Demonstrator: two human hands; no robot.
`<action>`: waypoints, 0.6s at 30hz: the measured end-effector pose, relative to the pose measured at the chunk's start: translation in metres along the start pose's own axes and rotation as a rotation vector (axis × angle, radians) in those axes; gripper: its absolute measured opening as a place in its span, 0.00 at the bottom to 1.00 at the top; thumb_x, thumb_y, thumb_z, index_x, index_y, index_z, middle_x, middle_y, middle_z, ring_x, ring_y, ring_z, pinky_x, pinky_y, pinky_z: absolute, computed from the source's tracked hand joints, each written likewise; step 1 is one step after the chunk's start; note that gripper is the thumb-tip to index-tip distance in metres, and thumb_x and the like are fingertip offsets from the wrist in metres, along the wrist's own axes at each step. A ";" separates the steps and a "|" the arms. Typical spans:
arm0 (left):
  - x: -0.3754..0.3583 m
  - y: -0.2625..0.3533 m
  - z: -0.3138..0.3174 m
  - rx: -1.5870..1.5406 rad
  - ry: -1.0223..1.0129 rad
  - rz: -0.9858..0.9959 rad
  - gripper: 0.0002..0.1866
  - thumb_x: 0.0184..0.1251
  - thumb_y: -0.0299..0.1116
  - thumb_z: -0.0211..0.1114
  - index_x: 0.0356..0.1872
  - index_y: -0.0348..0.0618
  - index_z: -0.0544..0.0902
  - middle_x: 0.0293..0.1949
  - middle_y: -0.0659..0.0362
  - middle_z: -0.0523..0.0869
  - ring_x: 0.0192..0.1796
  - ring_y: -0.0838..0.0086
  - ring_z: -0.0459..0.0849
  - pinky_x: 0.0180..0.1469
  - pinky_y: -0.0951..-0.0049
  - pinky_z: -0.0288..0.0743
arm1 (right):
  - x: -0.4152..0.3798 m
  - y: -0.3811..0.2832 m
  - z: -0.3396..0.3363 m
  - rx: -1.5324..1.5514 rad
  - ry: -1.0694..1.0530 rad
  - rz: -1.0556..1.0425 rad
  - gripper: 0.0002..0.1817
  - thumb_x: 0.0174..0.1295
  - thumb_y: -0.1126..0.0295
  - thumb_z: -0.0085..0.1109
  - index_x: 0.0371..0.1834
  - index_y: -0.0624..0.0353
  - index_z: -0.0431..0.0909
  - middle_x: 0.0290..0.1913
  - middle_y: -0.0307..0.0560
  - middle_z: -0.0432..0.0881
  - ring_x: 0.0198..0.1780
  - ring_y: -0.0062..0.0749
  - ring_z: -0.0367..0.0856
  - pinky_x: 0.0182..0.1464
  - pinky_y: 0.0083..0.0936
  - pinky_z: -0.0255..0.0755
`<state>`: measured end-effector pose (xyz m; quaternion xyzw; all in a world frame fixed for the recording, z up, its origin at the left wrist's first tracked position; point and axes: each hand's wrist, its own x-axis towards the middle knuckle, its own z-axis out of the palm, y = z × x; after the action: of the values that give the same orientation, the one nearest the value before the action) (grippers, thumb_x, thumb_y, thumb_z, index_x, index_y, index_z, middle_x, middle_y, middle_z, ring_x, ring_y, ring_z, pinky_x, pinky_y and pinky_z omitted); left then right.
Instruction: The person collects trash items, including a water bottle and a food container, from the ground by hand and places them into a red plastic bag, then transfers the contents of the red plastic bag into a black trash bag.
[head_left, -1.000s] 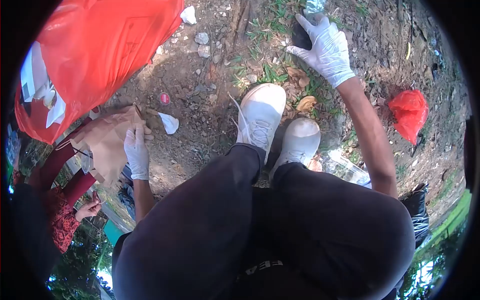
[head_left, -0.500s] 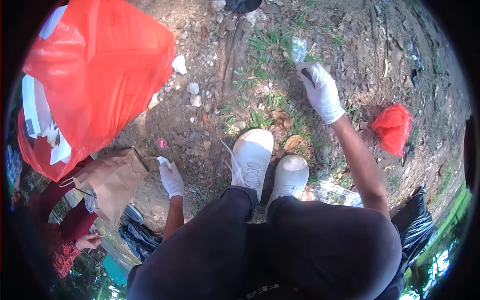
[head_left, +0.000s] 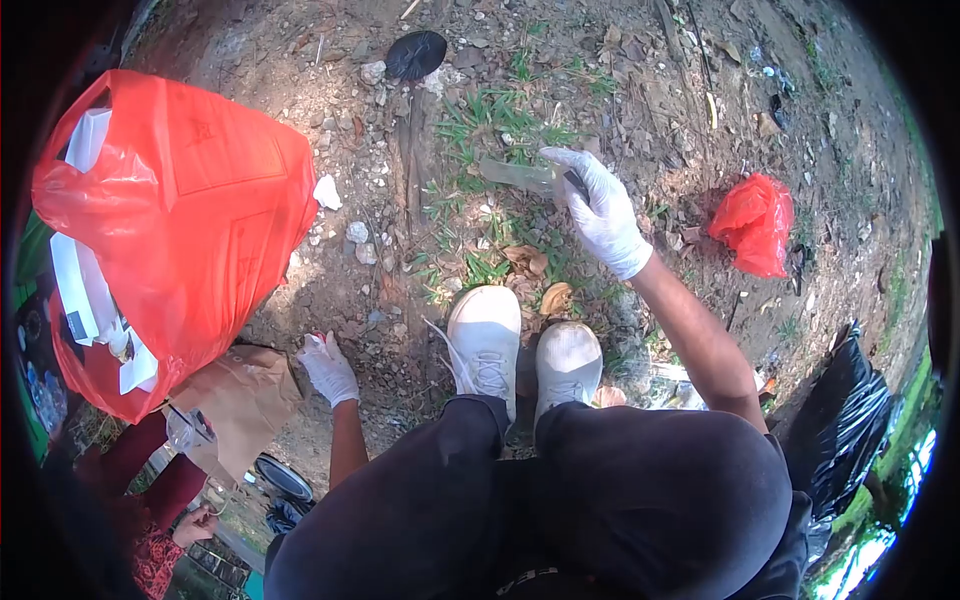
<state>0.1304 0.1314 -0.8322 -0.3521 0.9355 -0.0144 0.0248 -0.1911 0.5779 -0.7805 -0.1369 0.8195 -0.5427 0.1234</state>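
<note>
A clear wrapper (head_left: 515, 174) is pinched over the grass in the closed right hand (head_left: 598, 205) and a white scrap (head_left: 316, 341) in the closed left hand (head_left: 328, 368), so either could be dropped before the red bag (head_left: 215, 220) is reached.

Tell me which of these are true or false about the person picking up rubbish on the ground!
1. Both hands wear white gloves. True: the left hand and the right hand are gloved.
2. The right hand holds a clear plastic wrapper. True.
3. The big bag on the left is blue. False: it is red-orange.
4. The shoes are black. False: they are white.
5. A small red bag lies on the dirt to the right. True.
6. The brown paper bag lies on the grass by the right hand. False: it lies by the left hand.
</note>
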 end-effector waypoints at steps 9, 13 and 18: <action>0.022 -0.022 0.007 -0.172 -0.005 0.076 0.15 0.87 0.33 0.53 0.57 0.31 0.81 0.52 0.40 0.80 0.57 0.46 0.81 0.63 0.53 0.75 | 0.003 0.031 -0.020 -0.109 0.045 0.073 0.21 0.77 0.64 0.60 0.71 0.49 0.78 0.54 0.58 0.88 0.56 0.56 0.87 0.59 0.45 0.80; 0.051 0.090 -0.053 -0.447 -0.054 0.272 0.11 0.84 0.27 0.56 0.57 0.31 0.80 0.57 0.42 0.80 0.56 0.51 0.80 0.63 0.55 0.74 | 0.061 0.009 -0.041 -0.223 -0.172 0.120 0.37 0.74 0.40 0.62 0.80 0.44 0.68 0.45 0.61 0.90 0.49 0.60 0.90 0.51 0.49 0.82; 0.123 0.209 -0.070 -0.736 -0.229 0.470 0.13 0.85 0.28 0.57 0.61 0.31 0.78 0.75 0.42 0.71 0.44 0.67 0.80 0.48 0.65 0.79 | 0.164 -0.028 -0.001 -0.441 -0.256 -0.041 0.56 0.58 0.30 0.71 0.85 0.47 0.62 0.42 0.60 0.91 0.45 0.57 0.92 0.48 0.49 0.84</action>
<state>-0.1035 0.2079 -0.7761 -0.1149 0.9241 0.3644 0.0040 -0.3418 0.5096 -0.7632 -0.2448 0.8927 -0.3316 0.1822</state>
